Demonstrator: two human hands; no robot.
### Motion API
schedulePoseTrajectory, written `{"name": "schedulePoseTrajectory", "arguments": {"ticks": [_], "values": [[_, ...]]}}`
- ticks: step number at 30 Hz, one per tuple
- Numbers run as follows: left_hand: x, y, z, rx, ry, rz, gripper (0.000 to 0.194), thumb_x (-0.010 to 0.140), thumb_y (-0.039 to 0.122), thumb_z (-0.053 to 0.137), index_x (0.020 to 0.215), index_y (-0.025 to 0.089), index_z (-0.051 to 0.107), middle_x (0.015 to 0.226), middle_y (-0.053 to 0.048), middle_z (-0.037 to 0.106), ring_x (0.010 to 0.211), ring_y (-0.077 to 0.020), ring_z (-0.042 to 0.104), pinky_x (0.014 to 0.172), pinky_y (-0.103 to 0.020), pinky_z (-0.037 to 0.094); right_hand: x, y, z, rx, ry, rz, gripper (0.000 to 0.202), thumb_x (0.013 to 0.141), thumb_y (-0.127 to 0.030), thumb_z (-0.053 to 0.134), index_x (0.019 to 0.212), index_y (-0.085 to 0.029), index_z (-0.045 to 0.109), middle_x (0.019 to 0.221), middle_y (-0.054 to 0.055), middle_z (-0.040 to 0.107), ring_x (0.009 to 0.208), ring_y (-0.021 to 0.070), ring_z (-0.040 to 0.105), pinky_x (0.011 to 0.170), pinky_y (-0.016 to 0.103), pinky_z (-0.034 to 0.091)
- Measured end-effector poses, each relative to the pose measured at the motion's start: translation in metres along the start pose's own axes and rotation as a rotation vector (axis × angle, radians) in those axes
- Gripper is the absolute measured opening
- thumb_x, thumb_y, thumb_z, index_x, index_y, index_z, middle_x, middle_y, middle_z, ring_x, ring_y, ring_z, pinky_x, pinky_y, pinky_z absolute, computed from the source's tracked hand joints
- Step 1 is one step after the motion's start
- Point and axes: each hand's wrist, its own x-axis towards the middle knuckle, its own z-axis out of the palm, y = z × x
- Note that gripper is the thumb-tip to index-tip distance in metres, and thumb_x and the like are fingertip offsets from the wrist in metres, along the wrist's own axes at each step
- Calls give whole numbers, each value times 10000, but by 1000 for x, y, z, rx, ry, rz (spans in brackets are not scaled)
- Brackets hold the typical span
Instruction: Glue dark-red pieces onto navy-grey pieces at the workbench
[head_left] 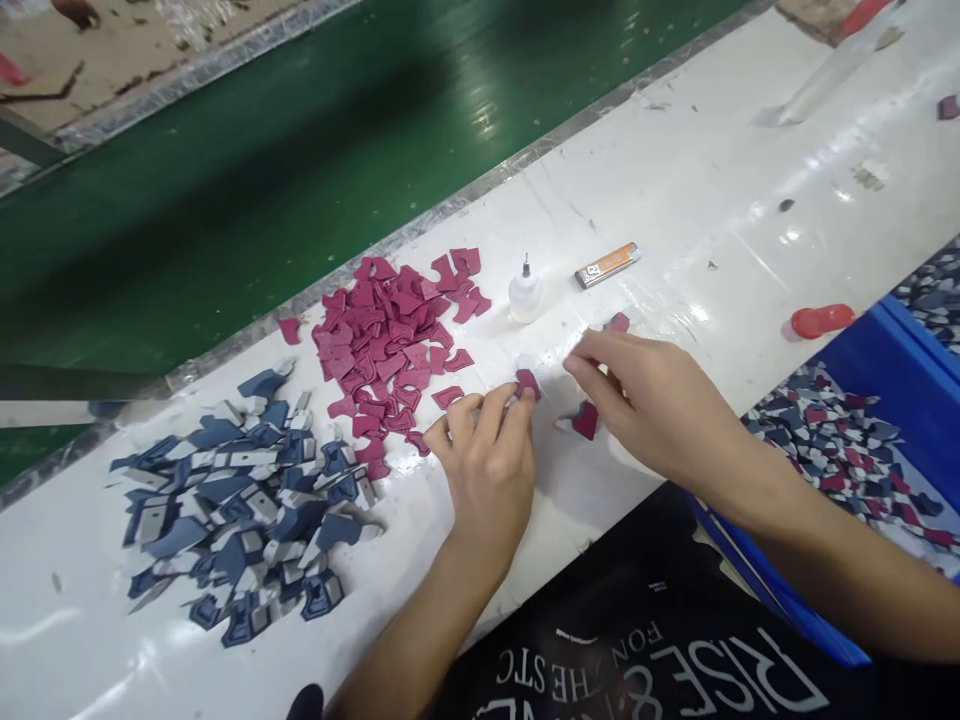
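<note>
My left hand (489,455) is bent over the white table, its fingertips pressed on a small maroon-and-white part (527,383). To its right, my right hand (645,405) hovers with thumb and forefinger pinched together; anything between them is too small to make out. Just left of that hand lies another maroon part with a pale end (583,420), and a further one (617,322) rests beyond its knuckles. A pile of maroon pieces (382,345) spreads behind my left hand. Blue-and-grey parts (247,490) are heaped at the left.
A clear bottle with a thin tip (526,295) stands behind the hands, beside an orange-labelled flat box (608,265). A red object (823,320) lies at the right. Blue bins (911,365) of mixed parts are below the table's right edge. A green surface (300,160) lies beyond.
</note>
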Motion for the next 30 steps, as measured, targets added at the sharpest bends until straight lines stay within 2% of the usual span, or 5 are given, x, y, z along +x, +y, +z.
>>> {"name": "schedulePoseTrajectory", "arguments": {"ticks": [3, 6, 14, 20, 30], "values": [[1, -1, 1, -8, 8, 15, 46, 1014, 192, 736, 1023, 232, 716, 1128, 8, 831, 1047, -266, 564, 910, -433, 322, -28, 11, 7, 53, 70, -72, 94, 1075, -292, 692, 1092, -200, 695, 1076, 46, 688, 796, 191, 664, 649, 313, 473], [1, -2, 2, -16, 15, 23, 58, 1003, 230, 765, 1036, 232, 717, 1130, -2, 827, 1057, -278, 558, 909, -436, 318, -44, 21, 27, 81, 42, -136, 274, 998, -286, 809, 1230, -206, 688, 1245, 86, 651, 928, 234, 712, 742, 350, 582], [0, -5, 6, -67, 53, 26, 106, 989, 212, 785, 1077, 225, 727, 1096, -10, 827, 1032, -255, 589, 920, -431, 321, -58, 34, 45, 198, 162, -81, 263, 1079, -139, 602, 1322, -234, 631, 1540, 144, 523, 1024, 233, 735, 898, 429, 668], [1, -4, 6, -87, 20, 77, 112, 1021, 231, 748, 1129, 236, 719, 1071, -22, 815, 1036, -239, 662, 968, -441, 323, -64, 40, 41, 247, 286, -90, 147, 1079, -164, 646, 1209, -220, 683, 1259, 121, 657, 1152, 265, 706, 959, 430, 659], [3, 0, 6, -200, -31, 113, 92, 1008, 147, 735, 1034, 236, 741, 1073, -32, 800, 1060, -236, 638, 956, -433, 350, -62, 34, 53, 158, 315, -101, 255, 1139, -139, 519, 1000, -184, 728, 1101, 115, 742, 974, 250, 665, 843, 437, 624]]}}
